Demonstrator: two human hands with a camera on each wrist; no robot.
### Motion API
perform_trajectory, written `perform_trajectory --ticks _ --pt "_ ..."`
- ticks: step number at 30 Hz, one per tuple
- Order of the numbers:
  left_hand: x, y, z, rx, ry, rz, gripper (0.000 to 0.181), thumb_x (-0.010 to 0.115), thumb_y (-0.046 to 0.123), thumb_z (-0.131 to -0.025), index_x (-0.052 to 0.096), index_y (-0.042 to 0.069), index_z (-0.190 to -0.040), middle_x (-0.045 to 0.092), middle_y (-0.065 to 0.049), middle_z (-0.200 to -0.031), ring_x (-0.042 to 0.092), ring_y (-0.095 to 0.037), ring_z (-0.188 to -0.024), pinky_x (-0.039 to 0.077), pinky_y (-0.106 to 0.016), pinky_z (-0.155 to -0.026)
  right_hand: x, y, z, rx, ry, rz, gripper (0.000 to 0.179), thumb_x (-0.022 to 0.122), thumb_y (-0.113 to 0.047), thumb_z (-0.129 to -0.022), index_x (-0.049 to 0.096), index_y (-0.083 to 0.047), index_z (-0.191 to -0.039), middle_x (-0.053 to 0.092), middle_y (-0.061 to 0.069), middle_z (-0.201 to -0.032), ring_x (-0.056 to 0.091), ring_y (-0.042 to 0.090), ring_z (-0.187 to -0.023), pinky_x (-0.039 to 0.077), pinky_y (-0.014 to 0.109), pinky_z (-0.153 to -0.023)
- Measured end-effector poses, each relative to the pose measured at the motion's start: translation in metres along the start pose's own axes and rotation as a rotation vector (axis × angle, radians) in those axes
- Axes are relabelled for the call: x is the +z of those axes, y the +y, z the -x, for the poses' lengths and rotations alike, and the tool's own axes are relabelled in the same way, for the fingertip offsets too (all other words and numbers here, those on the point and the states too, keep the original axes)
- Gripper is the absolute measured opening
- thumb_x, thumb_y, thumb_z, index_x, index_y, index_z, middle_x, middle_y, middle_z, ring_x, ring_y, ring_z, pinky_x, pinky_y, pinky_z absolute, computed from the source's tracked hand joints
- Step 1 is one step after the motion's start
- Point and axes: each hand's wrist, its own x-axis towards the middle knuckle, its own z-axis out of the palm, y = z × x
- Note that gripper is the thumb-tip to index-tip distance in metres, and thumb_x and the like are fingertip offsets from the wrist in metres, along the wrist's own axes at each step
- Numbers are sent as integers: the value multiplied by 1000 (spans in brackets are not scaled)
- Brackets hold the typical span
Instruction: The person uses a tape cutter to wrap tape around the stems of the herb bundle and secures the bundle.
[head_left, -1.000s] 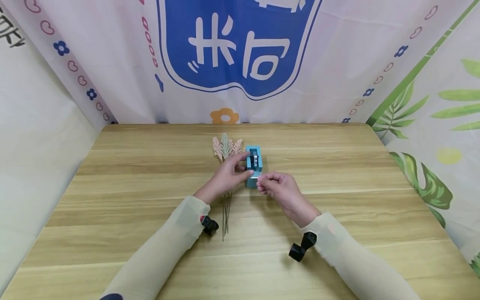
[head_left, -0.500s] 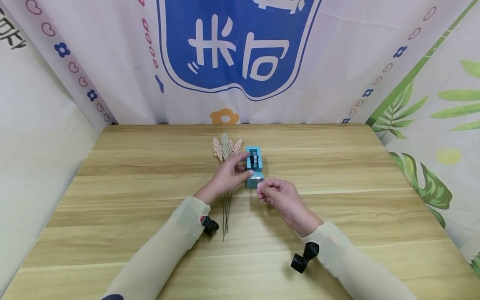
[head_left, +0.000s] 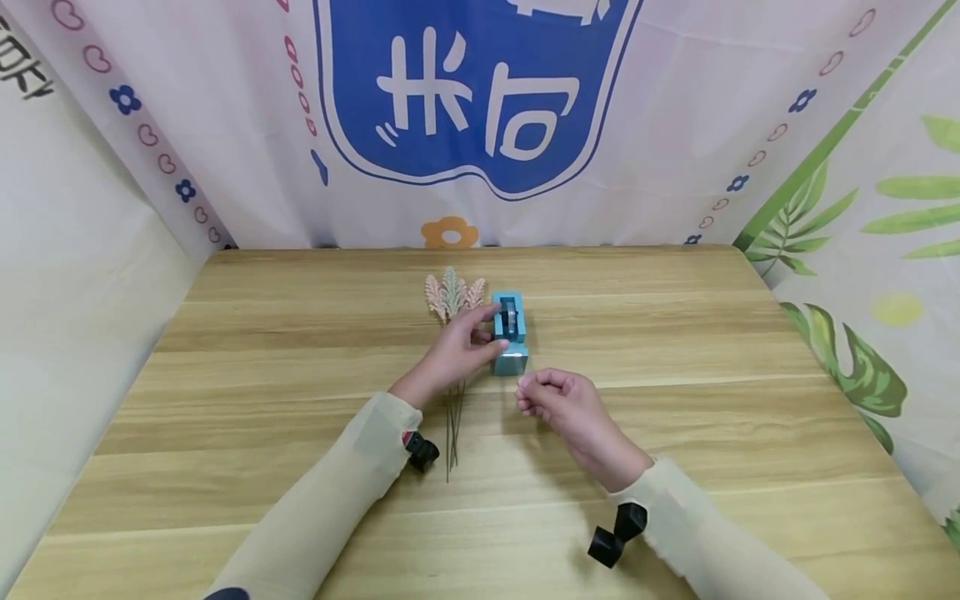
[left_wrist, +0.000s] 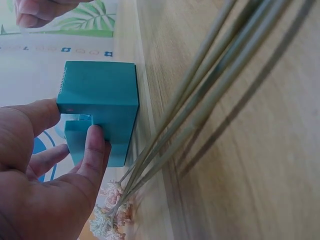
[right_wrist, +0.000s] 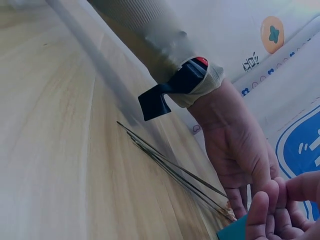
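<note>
A teal tape dispenser (head_left: 512, 365) stands on the table, its clear tape roll (head_left: 510, 317) showing from above. My left hand (head_left: 453, 352) steadies it, thumb at its cutter end and fingers against its side (left_wrist: 100, 82). My right hand (head_left: 573, 410) is just in front of the cutter, thumb and fingers pinched on the clear tape's end. The tape itself is barely visible. In the right wrist view, the curled fingers of my right hand (right_wrist: 280, 212) overlap the dispenser's corner.
Artificial flower sprigs (head_left: 451, 292), pink and pale green, lie left of the dispenser. Their thin stems (left_wrist: 200, 95) run under my left hand toward the table's front. A printed curtain (head_left: 262, 125) hangs behind the wooden table (head_left: 712, 333).
My right hand has drawn back from the cutter toward the front and slightly to the right. My left hand and the dispenser have stayed in place.
</note>
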Motion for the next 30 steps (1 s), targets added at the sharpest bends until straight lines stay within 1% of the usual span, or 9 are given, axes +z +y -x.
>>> perform_trajectory --ticks 5,10,15,20,26,30 --pt "2 1 -1 -6 0 -6 65 68 15 -102 40 9 -160 46 -22 -152 60 -40 -129 56 -42 -108 0 2 6 -2 -2 -6 22 59 -7 -105 62 12 -116 73 2 -95 67 10 -87 59 21 -83" --pt "2 2 0 -6 4 -15 65 68 15 -102 40 10 -161 46 -22 -151 60 -39 -129 56 -41 -108 0 5 11 -11 -19 -24 20 61 -7 -105 63 11 -113 73 0 -93 67 8 -85 58 20 -82" --pt "2 1 0 -12 1 -29 65 68 16 -103 39 11 -161 46 -22 -153 60 -39 -130 56 -41 -108 1 6 18 -16 -31 -41 18 61 -7 -104 64 10 -110 73 -1 -91 67 8 -84 58 20 -82" --pt "3 1 0 -17 4 -41 65 68 17 -103 40 11 -161 46 -22 -154 60 -38 -130 55 -42 -108 2 6 24 -14 -33 -54 14 61 -6 -104 65 7 -108 73 0 -92 68 8 -85 59 21 -83" --pt "3 2 0 -27 13 -41 64 67 16 -103 40 11 -161 47 -21 -152 60 -38 -130 55 -41 -108 4 5 30 -2 -25 -54 15 62 -6 -104 64 7 -110 72 -2 -91 68 8 -85 59 22 -84" --pt "3 1 -2 -10 20 -63 63 67 16 -103 41 9 -160 48 -22 -149 61 -38 -129 56 -42 -108 5 5 35 0 -32 -53 16 63 -7 -103 65 7 -111 73 -1 -92 68 8 -85 59 22 -84"
